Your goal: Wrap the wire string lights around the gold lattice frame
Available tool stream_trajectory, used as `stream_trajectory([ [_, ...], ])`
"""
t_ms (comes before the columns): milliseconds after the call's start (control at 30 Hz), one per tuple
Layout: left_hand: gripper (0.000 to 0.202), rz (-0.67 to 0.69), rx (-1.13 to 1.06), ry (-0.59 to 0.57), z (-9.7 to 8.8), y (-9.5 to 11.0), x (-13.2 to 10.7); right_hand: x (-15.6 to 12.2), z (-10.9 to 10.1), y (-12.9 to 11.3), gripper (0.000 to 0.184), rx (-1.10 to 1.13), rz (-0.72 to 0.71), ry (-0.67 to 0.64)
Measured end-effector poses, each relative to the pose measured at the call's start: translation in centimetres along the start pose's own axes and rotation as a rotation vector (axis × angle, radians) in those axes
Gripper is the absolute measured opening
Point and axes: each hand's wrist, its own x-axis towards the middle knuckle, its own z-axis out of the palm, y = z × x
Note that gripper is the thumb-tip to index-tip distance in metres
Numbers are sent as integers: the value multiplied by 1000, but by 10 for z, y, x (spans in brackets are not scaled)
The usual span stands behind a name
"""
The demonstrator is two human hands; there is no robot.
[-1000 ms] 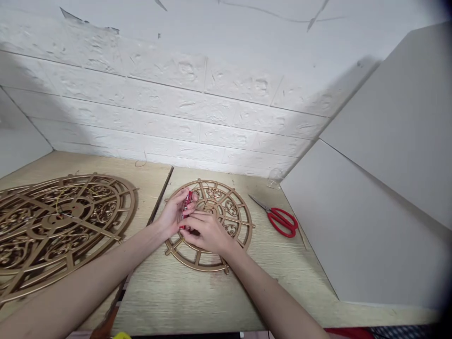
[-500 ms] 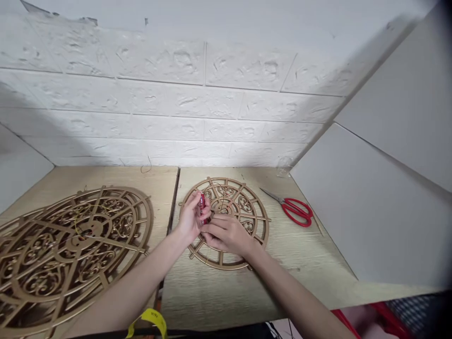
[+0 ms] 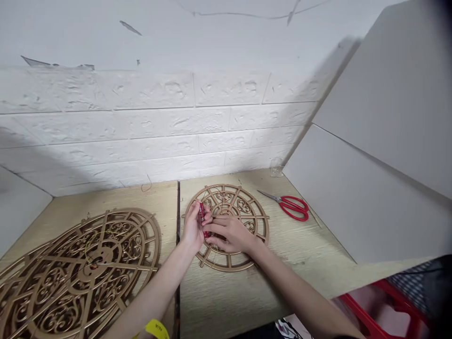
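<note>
My left hand [image 3: 193, 228] is closed around a slim red cylinder [image 3: 201, 212] with pale markings, which looks like a battery. More red shows at its lower end, by the fingertips of my right hand [image 3: 229, 234]; I cannot tell whether it is a second battery. The right fingers are bent and pressed together on that lower red part. Both hands are above a round gold openwork frame [image 3: 264, 230] with spokes and scroll ornaments, lying flat on the table. Fingers hide its left middle part.
A stack of similar gold frames [image 3: 148, 242] lies at left, with a thin yellow wire on top. Red-handled scissors [image 3: 294, 207] lie to the right. White panels [image 3: 328, 188] and a brick-pattern wall [image 3: 158, 127] enclose the table. A red stool [image 3: 384, 306] stands below the front edge.
The view has tilted up and shifted slightly. My hands stay together over the frame, and more of the red lower piece shows between them now.
</note>
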Motion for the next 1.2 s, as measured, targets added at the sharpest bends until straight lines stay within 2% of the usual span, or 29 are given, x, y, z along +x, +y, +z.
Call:
stream_trajectory([
  [267,24,32,0,-28,-1,5,8,8,2,15,17,77,-5,26],
  [700,20,29,-3,-9,6,-6,16,-6,-5,12,17,87,61,50],
  [1000,22,157,179,21,-3,-4,12,-4,2,8,19,134,67,61],
  [1200,26,191,238,21,5,-8,10,-4,-3,5,19,139,54,171],
])
